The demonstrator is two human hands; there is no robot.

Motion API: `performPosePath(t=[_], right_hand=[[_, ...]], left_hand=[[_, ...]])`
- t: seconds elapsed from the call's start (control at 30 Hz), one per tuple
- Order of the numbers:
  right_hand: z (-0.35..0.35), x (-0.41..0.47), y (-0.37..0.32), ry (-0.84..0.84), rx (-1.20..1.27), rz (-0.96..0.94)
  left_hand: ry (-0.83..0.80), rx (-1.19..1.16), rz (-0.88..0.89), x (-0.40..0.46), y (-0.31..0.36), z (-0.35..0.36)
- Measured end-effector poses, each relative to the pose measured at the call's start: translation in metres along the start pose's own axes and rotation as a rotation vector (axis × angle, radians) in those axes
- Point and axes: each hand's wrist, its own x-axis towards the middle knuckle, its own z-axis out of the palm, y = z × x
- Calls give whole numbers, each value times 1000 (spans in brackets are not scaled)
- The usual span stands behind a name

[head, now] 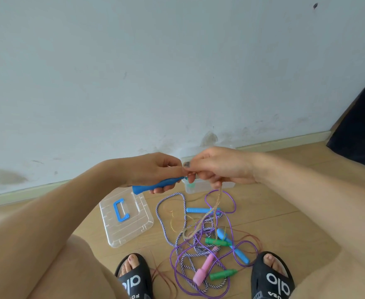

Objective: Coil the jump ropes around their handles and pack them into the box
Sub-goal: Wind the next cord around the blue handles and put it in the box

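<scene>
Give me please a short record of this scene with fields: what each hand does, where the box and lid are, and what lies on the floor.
left hand: the left hand grips a blue handle
right hand: the right hand pinches a thin tan rope that hangs down to the pile
box: the clear box stands on the floor by the wall, partly behind the hands
lid: the clear lid with a blue grip lies on the floor, left of the pile
floor pile: tangled ropes with blue, green and pink handles, between the two sandals
</scene>
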Motion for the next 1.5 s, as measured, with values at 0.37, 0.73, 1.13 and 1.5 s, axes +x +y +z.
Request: performPosePath(t=[0.37, 0.73, 1.13, 1.5], right_hand=[[-13, -3, 1, 296, 61, -52], [-11, 4, 0, 484, -30, -150], [-11, 9, -1, 619, -328, -322], [19, 21, -6, 748, -1164, -304]], left_hand=[[199, 358, -59, -1, -12, -8], [331, 530, -18, -4, -6, -8], [273, 315, -97, -11, 2, -11], [481, -446, -161, 6, 10, -4]])
